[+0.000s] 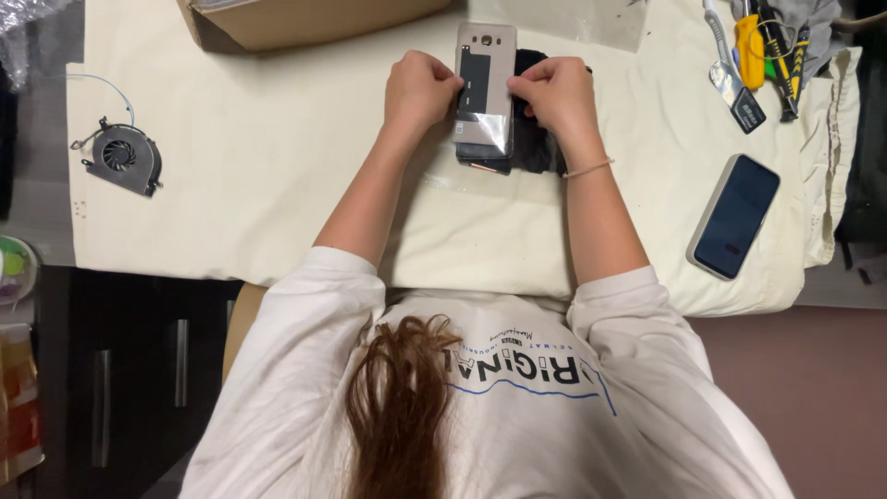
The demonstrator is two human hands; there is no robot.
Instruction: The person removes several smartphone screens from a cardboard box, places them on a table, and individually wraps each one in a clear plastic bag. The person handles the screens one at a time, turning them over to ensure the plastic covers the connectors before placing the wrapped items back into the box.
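At the far left of the frame a small black cooling fan (123,157) lies on the cream cloth (277,166) that covers the table, a thin pale wire curling up from it. Higher up, at the top edge, a brown cardboard box (296,20) is cut off by the frame.

Moving toward the centre, the left hand (420,91) comes up from a bare forearm, sleeve pushed back to the elbow. Its fingers are curled in tight, knuckles up, pinching the left edge of a pale gold phone back cover (484,88). The cover stands lengthwise up the frame, inner side showing a black patch and a camera hole near its top end. Its lower end is glossy — some clear film seems to sit there, though it is hard to make out.

The right hand (554,92) mirrors the pose, fingers folded onto the cover's right edge, a thin band at the wrist. Beneath and behind it lies a dark thing (536,139), mostly hidden.

Further right, a smartphone (735,215) in a pale case rests screen up, at a slant. In the upper right corner a heap of hand tools (762,51) — yellow handles among them — is partly cut off.
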